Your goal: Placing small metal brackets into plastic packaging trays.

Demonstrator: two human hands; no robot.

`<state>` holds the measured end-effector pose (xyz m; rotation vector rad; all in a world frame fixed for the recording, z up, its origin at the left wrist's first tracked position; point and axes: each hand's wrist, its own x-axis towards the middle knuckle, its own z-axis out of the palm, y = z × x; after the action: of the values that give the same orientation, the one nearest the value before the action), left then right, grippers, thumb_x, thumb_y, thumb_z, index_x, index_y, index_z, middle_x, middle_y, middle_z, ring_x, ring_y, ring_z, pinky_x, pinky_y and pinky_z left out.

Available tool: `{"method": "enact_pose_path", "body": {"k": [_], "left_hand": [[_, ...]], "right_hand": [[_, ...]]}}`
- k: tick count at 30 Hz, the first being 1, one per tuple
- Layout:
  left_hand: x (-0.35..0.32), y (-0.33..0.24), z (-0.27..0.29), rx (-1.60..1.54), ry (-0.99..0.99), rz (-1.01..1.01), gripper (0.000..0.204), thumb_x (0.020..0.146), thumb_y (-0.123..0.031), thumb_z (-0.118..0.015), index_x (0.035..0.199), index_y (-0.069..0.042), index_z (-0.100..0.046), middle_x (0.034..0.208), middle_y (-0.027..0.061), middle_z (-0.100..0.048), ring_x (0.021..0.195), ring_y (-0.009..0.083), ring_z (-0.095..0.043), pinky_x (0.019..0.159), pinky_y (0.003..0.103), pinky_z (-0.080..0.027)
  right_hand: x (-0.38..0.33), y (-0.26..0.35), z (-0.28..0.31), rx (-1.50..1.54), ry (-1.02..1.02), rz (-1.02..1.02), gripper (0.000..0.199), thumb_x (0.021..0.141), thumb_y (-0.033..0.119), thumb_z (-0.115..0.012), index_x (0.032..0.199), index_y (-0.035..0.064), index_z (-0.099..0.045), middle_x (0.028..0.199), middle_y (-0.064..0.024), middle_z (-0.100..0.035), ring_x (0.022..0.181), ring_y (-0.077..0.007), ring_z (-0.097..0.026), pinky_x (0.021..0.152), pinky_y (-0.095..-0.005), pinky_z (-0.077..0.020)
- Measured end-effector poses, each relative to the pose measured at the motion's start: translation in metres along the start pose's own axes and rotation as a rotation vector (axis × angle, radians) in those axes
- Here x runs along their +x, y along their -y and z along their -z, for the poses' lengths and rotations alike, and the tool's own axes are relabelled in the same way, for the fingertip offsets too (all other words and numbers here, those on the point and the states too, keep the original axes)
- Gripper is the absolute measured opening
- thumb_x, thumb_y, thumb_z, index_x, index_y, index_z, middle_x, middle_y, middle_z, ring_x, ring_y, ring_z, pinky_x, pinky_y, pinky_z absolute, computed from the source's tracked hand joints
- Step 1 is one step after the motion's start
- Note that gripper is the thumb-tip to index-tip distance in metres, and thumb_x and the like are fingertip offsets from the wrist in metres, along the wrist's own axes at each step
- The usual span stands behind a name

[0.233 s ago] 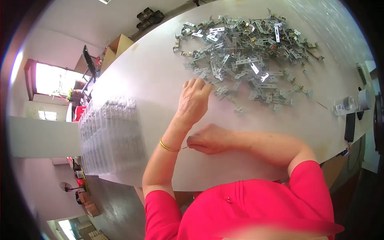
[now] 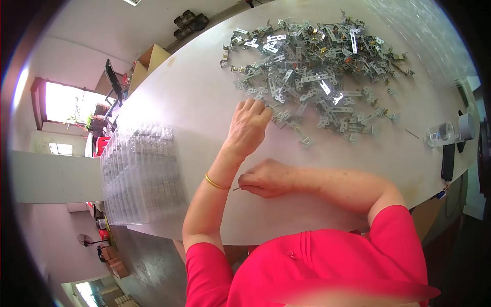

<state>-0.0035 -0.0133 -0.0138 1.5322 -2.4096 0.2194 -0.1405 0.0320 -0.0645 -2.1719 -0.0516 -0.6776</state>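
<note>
In the head view, my left hand [image 2: 249,125] reaches up-centre, fingers loosely spread on the near edge of the heap of metal brackets [image 2: 314,69], holding nothing I can see. My right hand [image 2: 266,178], mid-frame on the tabletop [image 2: 194,97], pinches a thin pin [image 2: 236,189]. The heap looks large and the clear trays [image 2: 140,174] at left seem partly filled, so I judge much remains.

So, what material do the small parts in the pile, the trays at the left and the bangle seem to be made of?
The small parts look like bare stamped metal: silvery grey with bright glints, a few yellowish. The trays seem to be thin clear plastic, since the cells show through and shine softly. The bangle on the left hand wrist looks like polished gold-coloured metal; whether it is gold cannot be told.
</note>
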Motion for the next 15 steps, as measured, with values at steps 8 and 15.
{"method": "enact_pose_path", "body": {"k": [8,15], "left_hand": [[-0.010,-0.006,0.020,0.001,0.013,-0.061,0.012,0.076,-0.003,-0.063,0.086,-0.009,-0.064,0.092,0.0035,-0.062,0.098,0.0228,-0.058,0.087,0.037,-0.043],[-0.025,-0.001,0.041,-0.265,0.009,0.020,0.012,0.077,-0.001,-0.068,0.087,-0.008,-0.065,0.097,0.0040,-0.068,0.100,0.0216,-0.061,0.090,0.037,-0.043]], "right_hand": [[0.000,-0.002,-0.001,-0.007,0.007,-0.013,0.006,0.091,0.016,-0.060,0.093,0.0105,-0.060,0.080,-0.0068,-0.062,0.071,-0.0299,-0.063,0.061,-0.0418,-0.0511],[0.005,0.004,0.001,-0.016,0.079,-0.065,0.009,0.092,0.018,-0.060,0.095,0.0098,-0.059,0.081,-0.0076,-0.063,0.073,-0.0316,-0.062,0.064,-0.0439,-0.0502]]}}
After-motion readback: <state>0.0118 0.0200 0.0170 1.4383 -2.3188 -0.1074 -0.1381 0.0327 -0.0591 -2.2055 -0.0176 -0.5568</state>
